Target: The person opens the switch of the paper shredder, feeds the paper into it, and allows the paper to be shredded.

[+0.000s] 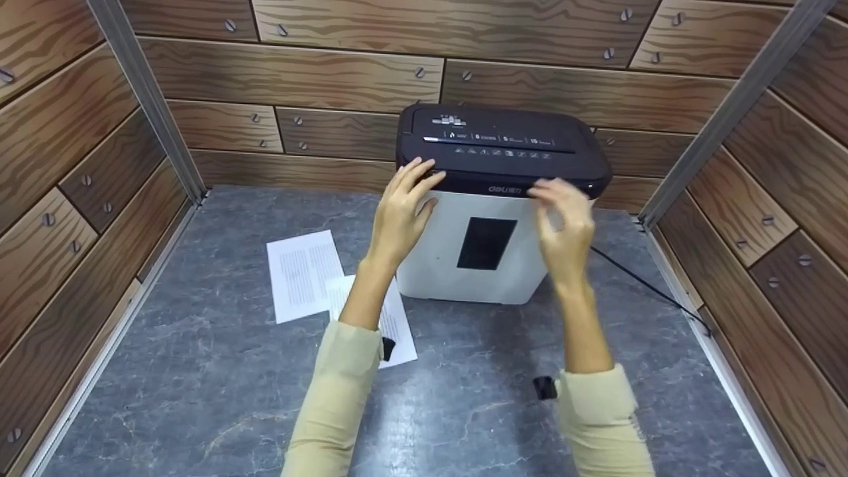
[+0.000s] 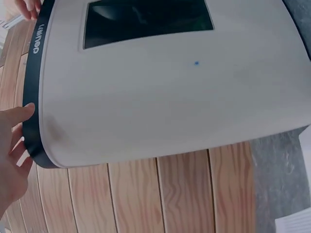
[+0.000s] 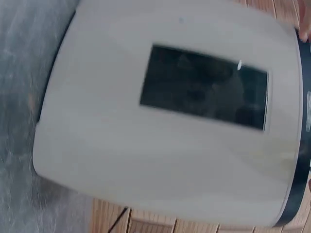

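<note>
A paper shredder with a black lid (image 1: pixel 503 126) and a white bin (image 1: pixel 437 252) stands upright before me; a dark window (image 1: pixel 487 244) is set in its front. My left hand (image 1: pixel 396 215) is at the lid's front left corner, fingers spread and only loosely bent. In the left wrist view, the thumb of that hand (image 2: pixel 12 160) lies at the lid's black rim (image 2: pixel 32 92). Slightly blurred, my right hand (image 1: pixel 566 228) is raised in front of the lid's right front edge, its fingers loosely bent with nothing in them.
Two printed sheets lie on the grey marbled surface left of the shredder: one sheet (image 1: pixel 301 271) farther out, another sheet (image 1: pixel 397 324) partly behind my left forearm. A black cord (image 1: pixel 642 281) runs to the right. Wood-patterned walls (image 1: pixel 285 73) enclose the back and sides.
</note>
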Demonstrator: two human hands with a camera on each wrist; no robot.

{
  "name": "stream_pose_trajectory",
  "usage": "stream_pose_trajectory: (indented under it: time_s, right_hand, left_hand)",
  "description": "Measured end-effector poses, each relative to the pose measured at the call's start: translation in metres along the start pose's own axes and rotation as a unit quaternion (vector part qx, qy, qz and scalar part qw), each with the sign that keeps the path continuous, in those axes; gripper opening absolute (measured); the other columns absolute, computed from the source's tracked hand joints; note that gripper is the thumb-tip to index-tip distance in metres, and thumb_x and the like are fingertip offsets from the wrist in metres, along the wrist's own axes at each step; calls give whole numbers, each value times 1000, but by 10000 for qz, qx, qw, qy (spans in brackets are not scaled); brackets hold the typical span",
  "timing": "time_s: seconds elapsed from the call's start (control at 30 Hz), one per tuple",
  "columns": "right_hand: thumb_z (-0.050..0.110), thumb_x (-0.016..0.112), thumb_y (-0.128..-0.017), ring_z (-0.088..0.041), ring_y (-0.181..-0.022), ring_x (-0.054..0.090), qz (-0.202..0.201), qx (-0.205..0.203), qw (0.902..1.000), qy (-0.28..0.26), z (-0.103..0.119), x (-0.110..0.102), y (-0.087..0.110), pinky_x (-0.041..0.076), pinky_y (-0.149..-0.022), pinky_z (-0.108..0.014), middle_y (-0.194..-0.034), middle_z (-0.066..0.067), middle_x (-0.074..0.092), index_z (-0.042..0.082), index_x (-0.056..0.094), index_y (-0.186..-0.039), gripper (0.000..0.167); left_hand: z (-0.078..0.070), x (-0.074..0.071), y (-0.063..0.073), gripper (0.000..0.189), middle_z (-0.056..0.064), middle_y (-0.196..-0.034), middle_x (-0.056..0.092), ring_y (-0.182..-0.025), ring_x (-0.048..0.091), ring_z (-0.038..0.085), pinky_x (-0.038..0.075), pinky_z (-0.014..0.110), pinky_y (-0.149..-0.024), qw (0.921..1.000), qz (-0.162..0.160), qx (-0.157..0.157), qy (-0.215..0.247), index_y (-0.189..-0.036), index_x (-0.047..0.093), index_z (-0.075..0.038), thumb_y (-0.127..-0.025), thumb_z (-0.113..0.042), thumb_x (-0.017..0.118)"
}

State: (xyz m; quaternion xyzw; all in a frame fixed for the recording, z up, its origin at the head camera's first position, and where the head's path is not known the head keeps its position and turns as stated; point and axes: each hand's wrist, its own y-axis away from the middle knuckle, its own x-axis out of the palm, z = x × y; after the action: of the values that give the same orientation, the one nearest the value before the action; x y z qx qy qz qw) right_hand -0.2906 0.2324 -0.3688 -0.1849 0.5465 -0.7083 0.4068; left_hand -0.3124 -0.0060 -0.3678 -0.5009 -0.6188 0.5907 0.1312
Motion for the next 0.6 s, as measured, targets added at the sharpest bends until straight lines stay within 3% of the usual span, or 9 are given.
stream_pose_trajectory:
  time_s: [0.13, 0.23, 0.3, 0.4, 0.5, 0.6]
  right_hand:
    - [-16, 65, -74, -27, -94, 57, 348, -157, 9979, -520, 19, 22, 27, 42, -90, -34, -93, -8, 67, 1, 70, -88, 23]
    - [-15, 66, -73, -25, -88, 58, 920, -127, 9933, -685, 26, 41, 54, 45, -84, -32, -92, -7, 66, 2, 69, -91, 24]
    - [-13, 66, -73, -24, -88, 58, 1401, -47, 9878, -676, 27, 53, 76, 46, -84, -33, -93, -7, 67, 2, 69, -93, 26]
    - [-12, 66, -72, -25, -88, 59, 2158, -23, 9750, -532, 30, 70, 109, 48, -83, -38, -93, -9, 66, 1, 68, -94, 26]
    - [-3, 68, -75, -24, -88, 59, 2887, -20, 9568, -357, 33, 84, 140, 48, -83, -38, -93, -7, 66, 2, 68, -94, 20]
    - [5, 68, -79, -22, -89, 59, 3541, -7, 9351, -132, 37, 95, 166, 49, -79, -34, -94, -4, 65, 6, 68, -94, 15]
  left_hand:
    - [-4, 0, 16, 35, 12, -127, 52, -123, 40, 28, 26, 30, -105, 9981, -478, -214, 310, -111, 65, -4, -77, 5, 69]
    - [-2, 2, 31, 35, 12, -124, 53, -120, 43, 27, 32, 29, -102, 9952, -748, -460, 440, -109, 65, -4, -76, 7, 69]
    - [2, 3, 44, 34, 11, -121, 56, -116, 46, 26, 35, 29, -99, 9926, -832, -778, 432, -107, 66, -4, -75, 7, 70]
    - [12, 5, 68, 32, 10, -117, 58, -112, 48, 26, 38, 30, -97, 9851, -712, -1541, 275, -105, 67, -4, -75, 5, 70]
    - [24, 4, 97, 29, 11, -113, 59, -109, 50, 29, 39, 35, -95, 9666, -524, -2507, 80, -104, 67, -4, -76, 1, 71]
    - [34, 2, 130, 28, 15, -110, 60, -106, 51, 34, 40, 41, -93, 9337, -284, -3569, -116, -104, 66, -2, -76, -1, 71]
